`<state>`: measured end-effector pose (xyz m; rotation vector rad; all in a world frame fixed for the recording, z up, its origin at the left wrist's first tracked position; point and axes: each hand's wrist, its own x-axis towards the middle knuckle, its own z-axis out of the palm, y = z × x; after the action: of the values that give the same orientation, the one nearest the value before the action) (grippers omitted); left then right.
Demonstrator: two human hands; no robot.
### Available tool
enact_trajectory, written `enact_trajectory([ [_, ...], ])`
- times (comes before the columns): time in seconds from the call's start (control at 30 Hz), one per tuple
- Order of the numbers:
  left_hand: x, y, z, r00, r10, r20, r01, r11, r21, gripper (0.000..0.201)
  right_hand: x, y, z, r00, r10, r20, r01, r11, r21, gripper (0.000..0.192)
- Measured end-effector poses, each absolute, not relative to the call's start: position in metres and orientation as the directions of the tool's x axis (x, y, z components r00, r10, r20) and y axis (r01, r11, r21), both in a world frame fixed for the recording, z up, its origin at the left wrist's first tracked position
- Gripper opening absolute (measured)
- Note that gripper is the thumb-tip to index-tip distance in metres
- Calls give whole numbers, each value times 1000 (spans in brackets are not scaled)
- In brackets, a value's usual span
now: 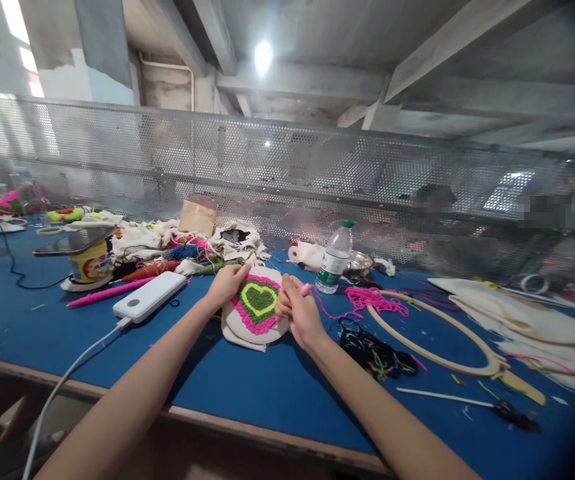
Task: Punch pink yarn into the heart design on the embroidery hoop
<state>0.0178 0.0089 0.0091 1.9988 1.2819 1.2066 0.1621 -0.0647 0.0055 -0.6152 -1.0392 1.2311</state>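
Observation:
A small embroidery hoop (256,308) lies tilted on the blue table, its cloth tufted with a green heart ringed in pink. My left hand (227,283) grips the hoop's upper left rim. My right hand (300,312) is closed around a pink punch needle (306,289) at the hoop's right edge. Pink yarn (374,300) trails from the needle to a loose pile on the right.
A white power bank (150,297) with cable and a pink pen (110,292) lie left. A phone rests on a yellow tub (87,263). Behind are fabric scraps (187,243), a water bottle (334,265). A large empty hoop (437,340) and dark threads (374,350) lie right.

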Motion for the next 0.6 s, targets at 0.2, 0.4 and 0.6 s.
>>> enact_trajectory([
  [0.2, 19, 8, 9, 169, 891, 421, 467, -449, 762, 42, 164, -66, 6, -12, 942, 335, -473, 290, -832, 38],
  [0.4, 20, 10, 7, 176, 887, 428, 486, -456, 746, 43, 168, -68, 9, 44, 935, 353, -509, 325, -797, 35],
  [0.6, 19, 12, 4, 172, 884, 435, 497, -459, 736, 42, 167, -68, 8, 79, 926, 369, -482, 360, -799, 36],
])
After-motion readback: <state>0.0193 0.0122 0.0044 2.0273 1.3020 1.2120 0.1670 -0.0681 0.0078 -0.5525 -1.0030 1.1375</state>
